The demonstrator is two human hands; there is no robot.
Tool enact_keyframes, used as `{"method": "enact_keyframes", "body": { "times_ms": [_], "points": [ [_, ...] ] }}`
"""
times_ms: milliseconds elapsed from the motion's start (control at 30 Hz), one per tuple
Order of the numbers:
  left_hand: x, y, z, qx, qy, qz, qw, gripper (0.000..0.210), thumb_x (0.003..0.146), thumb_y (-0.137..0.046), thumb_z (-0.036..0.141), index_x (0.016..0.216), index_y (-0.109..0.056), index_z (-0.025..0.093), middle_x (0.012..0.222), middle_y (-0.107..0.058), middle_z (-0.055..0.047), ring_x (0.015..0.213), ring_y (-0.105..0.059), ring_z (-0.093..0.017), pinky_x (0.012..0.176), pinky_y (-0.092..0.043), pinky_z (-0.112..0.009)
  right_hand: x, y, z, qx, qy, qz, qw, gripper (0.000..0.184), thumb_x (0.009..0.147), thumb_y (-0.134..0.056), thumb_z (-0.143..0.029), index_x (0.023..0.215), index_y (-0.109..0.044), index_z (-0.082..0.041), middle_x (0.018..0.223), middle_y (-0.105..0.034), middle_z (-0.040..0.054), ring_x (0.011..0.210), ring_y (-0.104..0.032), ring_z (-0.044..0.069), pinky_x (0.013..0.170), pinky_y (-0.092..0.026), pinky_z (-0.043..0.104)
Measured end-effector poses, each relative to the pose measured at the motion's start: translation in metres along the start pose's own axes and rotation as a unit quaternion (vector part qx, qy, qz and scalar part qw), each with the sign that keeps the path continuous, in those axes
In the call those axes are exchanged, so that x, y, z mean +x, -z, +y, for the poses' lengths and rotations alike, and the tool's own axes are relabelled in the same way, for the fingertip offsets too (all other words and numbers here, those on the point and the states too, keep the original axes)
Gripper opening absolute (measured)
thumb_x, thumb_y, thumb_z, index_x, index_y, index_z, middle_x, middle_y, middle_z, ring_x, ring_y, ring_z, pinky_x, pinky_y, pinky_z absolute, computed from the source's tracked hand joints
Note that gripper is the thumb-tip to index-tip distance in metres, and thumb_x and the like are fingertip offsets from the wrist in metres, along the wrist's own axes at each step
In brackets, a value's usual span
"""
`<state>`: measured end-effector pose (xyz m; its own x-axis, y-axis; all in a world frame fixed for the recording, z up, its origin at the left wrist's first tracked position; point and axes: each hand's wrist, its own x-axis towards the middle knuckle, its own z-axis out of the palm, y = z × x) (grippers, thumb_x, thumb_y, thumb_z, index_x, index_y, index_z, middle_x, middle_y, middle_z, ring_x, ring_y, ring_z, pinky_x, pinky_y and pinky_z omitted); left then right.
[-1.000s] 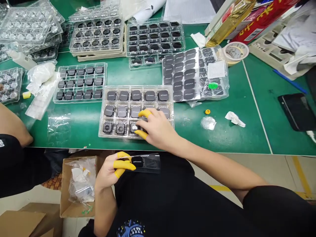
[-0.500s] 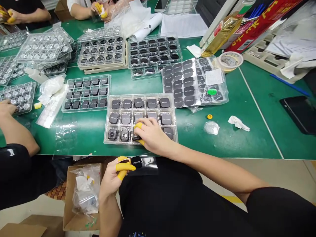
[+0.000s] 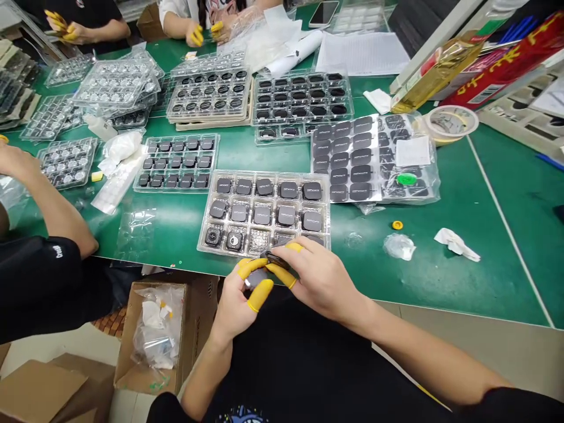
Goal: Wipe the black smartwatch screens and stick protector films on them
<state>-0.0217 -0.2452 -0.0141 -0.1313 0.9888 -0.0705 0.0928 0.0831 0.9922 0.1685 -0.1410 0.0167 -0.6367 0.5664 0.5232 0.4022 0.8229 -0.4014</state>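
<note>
Both my hands meet just in front of a clear plastic tray (image 3: 331, 205), yellow finger cots on their fingertips. My right hand (image 3: 328, 279) pinches a small dark square device (image 3: 277, 259), tilted and partly covered by fingers. Close against it, my left hand (image 3: 235, 302) grips a grey sticker (image 3: 255, 278) between thumb and fingers; its backing film is hardly visible. Dark square pieces with pale lettering fill the tray's back two rows. Two round-faced devices (image 3: 214, 236) sit in the front row, beside a pocket (image 3: 259, 241) showing bare plastic.
Sheets of grey stickers (image 3: 348, 155) lie right of the tray, near a tape roll (image 3: 453, 122). Another filled tray (image 3: 176, 161) lies left, with stacked trays (image 3: 209, 97) behind. A cardboard box (image 3: 185, 335) stands below the table edge. Co-workers' hands (image 3: 194, 35) are across the table.
My right hand has lifted a device out of the tray's front row and drawn it toward me. My left hand has risen with the sticker to meet it. The view has shifted left.
</note>
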Motion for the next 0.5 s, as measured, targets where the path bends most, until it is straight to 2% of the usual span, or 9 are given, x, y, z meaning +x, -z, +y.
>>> {"method": "enact_keyframes", "body": {
  "times_ms": [100,200,300,400,500],
  "points": [
    [-0.0018,-0.0043,-0.0034,0.099,-0.106,0.003,0.989,0.067,0.097,-0.083,0.056,0.154,-0.066,0.024,0.136,-0.072,-0.017,0.109,-0.078,-0.027,0.073,-0.074,-0.032,0.0007,0.0050,-0.0066,0.093,-0.078,-0.016,0.993,0.017,0.107,-0.066,-0.019,0.123,-0.063,-0.023,0.093,-0.077,0.0042,0.081,-0.071,0.022,0.070,-0.055,0.034],
    [-0.0019,-0.0046,-0.0069,0.220,-0.226,0.019,0.949,0.088,0.094,-0.087,0.053,0.168,-0.049,0.024,0.138,-0.073,-0.019,0.119,-0.079,-0.032,0.084,-0.077,-0.041,0.0030,0.0068,-0.0102,0.233,-0.198,-0.084,0.949,0.023,0.101,-0.071,-0.022,0.122,-0.064,-0.027,0.106,-0.081,0.0019,0.085,-0.075,0.020,0.071,-0.056,0.031],
    [-0.0018,-0.0045,-0.0081,0.309,-0.287,0.026,0.907,0.079,0.103,-0.078,0.040,0.171,-0.043,0.022,0.130,-0.077,-0.019,0.119,-0.081,-0.032,0.096,-0.075,-0.045,0.0047,0.0058,-0.0098,0.318,-0.283,-0.156,0.891,0.016,0.096,-0.072,-0.026,0.110,-0.064,-0.027,0.095,-0.078,-0.0019,0.075,-0.068,0.017,0.063,-0.051,0.029],
    [-0.0034,-0.0058,-0.0081,0.340,-0.296,0.034,0.892,0.065,0.107,-0.070,0.031,0.167,-0.049,0.020,0.121,-0.079,-0.017,0.110,-0.082,-0.030,0.091,-0.075,-0.042,0.0040,0.0061,-0.0068,0.372,-0.313,-0.176,0.856,0.015,0.095,-0.073,-0.036,0.103,-0.065,-0.026,0.089,-0.073,-0.0019,0.069,-0.061,0.016,0.058,-0.047,0.028],
    [-0.0055,-0.0096,-0.0084,0.352,-0.301,0.051,0.885,0.059,0.107,-0.065,0.029,0.164,-0.054,0.018,0.114,-0.080,-0.018,0.103,-0.082,-0.030,0.087,-0.075,-0.042,0.0006,0.0092,-0.0034,0.431,-0.316,-0.177,0.826,0.026,0.095,-0.077,-0.046,0.110,-0.069,-0.026,0.100,-0.076,0.0018,0.074,-0.063,0.017,0.062,-0.054,0.030]
  ]
}}
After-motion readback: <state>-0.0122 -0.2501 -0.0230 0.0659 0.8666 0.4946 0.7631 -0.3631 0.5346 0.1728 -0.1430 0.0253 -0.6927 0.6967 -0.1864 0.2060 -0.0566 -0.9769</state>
